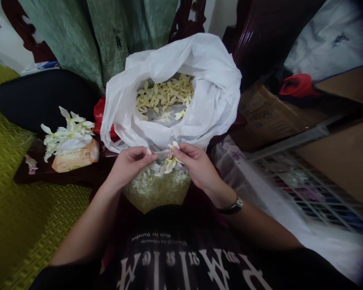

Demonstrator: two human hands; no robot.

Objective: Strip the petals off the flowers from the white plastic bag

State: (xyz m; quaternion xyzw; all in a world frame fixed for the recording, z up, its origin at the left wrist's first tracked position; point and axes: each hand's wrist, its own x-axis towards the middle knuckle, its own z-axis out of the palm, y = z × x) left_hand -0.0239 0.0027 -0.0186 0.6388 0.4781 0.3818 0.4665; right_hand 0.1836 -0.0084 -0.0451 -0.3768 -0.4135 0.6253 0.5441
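Two pinches just below the white plastic bag [208,80] rim: left hand [128,169] and right hand [196,165] share one white flower [171,160], narrow gap between.

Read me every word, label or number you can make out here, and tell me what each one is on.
Black T-shirt: large white upside-down letters, apparently "R", "M" and "I"; the whole word is unclear.
Same shirt: small white lines above them, too blurred to read.
Tan plastic packet: small printed mark, too small to read.
Brown cardboard box: faded printing, too blurred to read.
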